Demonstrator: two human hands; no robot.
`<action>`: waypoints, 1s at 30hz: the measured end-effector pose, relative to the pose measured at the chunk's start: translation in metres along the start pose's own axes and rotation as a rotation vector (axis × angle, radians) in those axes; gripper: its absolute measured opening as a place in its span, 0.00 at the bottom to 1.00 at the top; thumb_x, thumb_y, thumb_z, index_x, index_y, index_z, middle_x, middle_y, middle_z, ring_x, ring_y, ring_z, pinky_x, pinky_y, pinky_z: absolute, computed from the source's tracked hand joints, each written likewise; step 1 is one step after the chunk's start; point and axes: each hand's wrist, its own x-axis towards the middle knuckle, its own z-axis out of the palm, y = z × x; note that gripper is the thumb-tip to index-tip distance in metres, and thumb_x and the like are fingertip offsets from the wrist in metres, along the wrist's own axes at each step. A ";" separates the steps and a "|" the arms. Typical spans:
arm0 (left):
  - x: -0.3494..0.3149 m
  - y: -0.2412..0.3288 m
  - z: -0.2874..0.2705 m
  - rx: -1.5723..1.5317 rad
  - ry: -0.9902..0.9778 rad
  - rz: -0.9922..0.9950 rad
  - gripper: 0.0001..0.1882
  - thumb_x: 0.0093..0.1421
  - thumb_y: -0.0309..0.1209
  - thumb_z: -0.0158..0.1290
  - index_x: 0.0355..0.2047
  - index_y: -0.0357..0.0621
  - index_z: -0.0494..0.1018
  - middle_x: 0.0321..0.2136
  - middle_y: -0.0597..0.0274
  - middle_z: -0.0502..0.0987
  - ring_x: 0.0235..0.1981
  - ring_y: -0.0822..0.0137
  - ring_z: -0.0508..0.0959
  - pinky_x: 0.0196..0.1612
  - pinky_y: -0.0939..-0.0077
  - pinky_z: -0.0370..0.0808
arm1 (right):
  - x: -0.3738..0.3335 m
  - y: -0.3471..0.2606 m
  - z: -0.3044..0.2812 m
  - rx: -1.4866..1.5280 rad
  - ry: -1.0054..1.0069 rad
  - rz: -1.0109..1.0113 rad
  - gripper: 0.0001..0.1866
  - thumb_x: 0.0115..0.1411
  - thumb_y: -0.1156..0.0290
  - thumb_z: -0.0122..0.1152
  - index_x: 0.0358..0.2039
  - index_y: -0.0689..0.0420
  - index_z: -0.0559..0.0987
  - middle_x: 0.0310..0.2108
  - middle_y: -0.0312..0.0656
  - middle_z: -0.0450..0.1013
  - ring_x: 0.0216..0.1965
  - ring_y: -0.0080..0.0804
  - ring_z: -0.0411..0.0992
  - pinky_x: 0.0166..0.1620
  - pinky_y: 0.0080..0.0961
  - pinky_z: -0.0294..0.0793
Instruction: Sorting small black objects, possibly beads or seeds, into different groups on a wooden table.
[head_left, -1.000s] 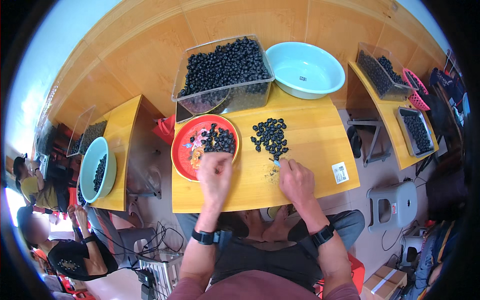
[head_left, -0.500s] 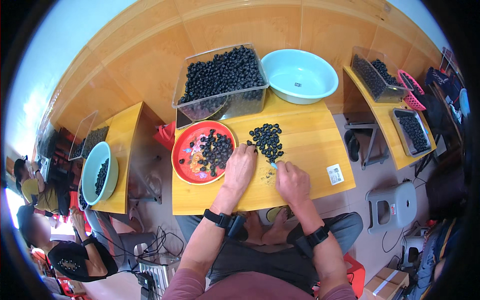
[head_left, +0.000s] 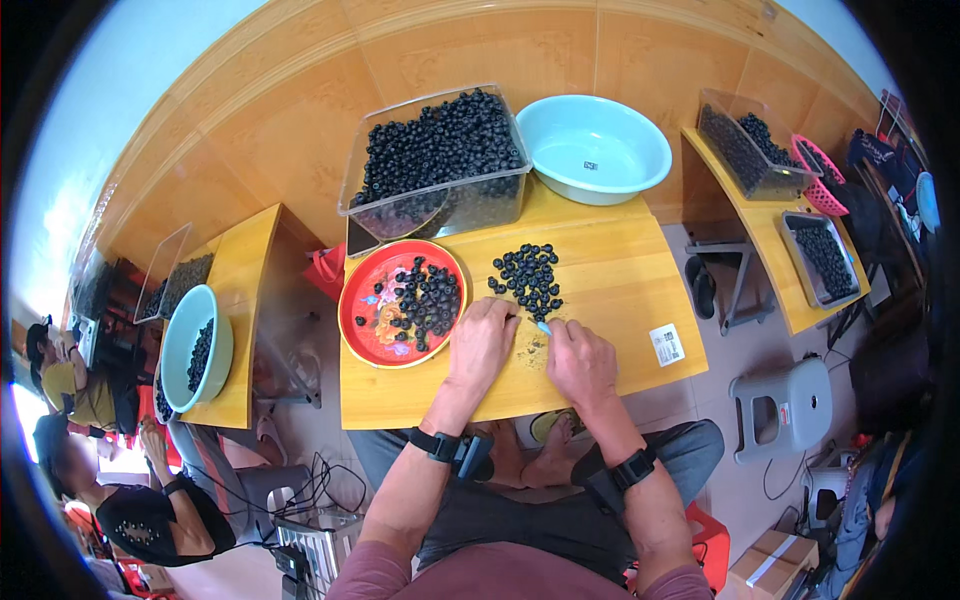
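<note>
Both hands rest on the wooden table (head_left: 620, 290), close together. Left hand (head_left: 482, 345) lies palm down w/ fingers curled at the near edge of the loose pile of dark berries (head_left: 527, 277); what it grasps, cannot tell. Right hand (head_left: 580, 362) pinches a small light-blue tool (head_left: 544, 327), tip just beside the pile. Left of the pile is a red plate (head_left: 372, 335) w/ more berries; behind, a clear box (head_left: 436, 160) full of berries & a light-blue basin (head_left: 595, 150).

The wooden desk (head_left: 620, 270) is carrying a red plate (head_left: 362, 325), a clear tub (head_left: 437, 205), a pale-blue basin (head_left: 593, 147), loose dark berries (head_left: 527, 278) and, seemingly, a sticker (head_left: 666, 344).
</note>
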 end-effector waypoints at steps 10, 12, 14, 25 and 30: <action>-0.010 0.001 0.001 -0.107 0.057 0.019 0.12 0.56 0.24 0.65 0.40 0.34 0.80 0.39 0.47 0.80 0.40 0.46 0.79 0.47 0.57 0.77 | -0.001 0.000 0.000 -0.013 -0.039 0.011 0.01 0.56 0.74 0.59 0.30 0.55 0.76 0.23 0.41 0.73 0.25 0.39 0.78 0.27 0.36 0.78; -0.013 -0.001 0.001 -0.069 0.062 0.003 0.13 0.57 0.24 0.65 0.42 0.33 0.79 0.42 0.46 0.79 0.42 0.46 0.78 0.47 0.58 0.77 | 0.000 -0.001 0.000 -0.014 -0.039 0.007 0.02 0.56 0.74 0.59 0.30 0.55 0.76 0.23 0.41 0.73 0.25 0.39 0.78 0.27 0.36 0.78; -0.014 -0.004 0.003 -0.072 0.072 0.017 0.14 0.57 0.25 0.65 0.43 0.34 0.79 0.40 0.47 0.79 0.41 0.46 0.79 0.47 0.57 0.77 | 0.001 -0.001 -0.001 -0.018 -0.040 0.004 0.02 0.56 0.74 0.60 0.30 0.55 0.76 0.23 0.41 0.73 0.25 0.39 0.78 0.27 0.36 0.78; -0.020 0.017 0.004 -0.626 0.084 -0.459 0.08 0.62 0.23 0.64 0.41 0.36 0.80 0.34 0.61 0.84 0.33 0.75 0.80 0.37 0.79 0.78 | 0.003 -0.003 -0.004 -0.020 -0.060 0.015 0.01 0.58 0.75 0.60 0.29 0.56 0.76 0.23 0.42 0.73 0.24 0.40 0.78 0.27 0.36 0.78; -0.026 0.015 0.019 -0.700 0.150 -0.379 0.12 0.62 0.21 0.64 0.46 0.35 0.81 0.35 0.65 0.78 0.32 0.77 0.76 0.38 0.82 0.76 | 0.004 -0.005 -0.008 -0.013 -0.066 0.026 0.01 0.58 0.75 0.60 0.29 0.56 0.76 0.23 0.42 0.73 0.24 0.41 0.77 0.26 0.37 0.78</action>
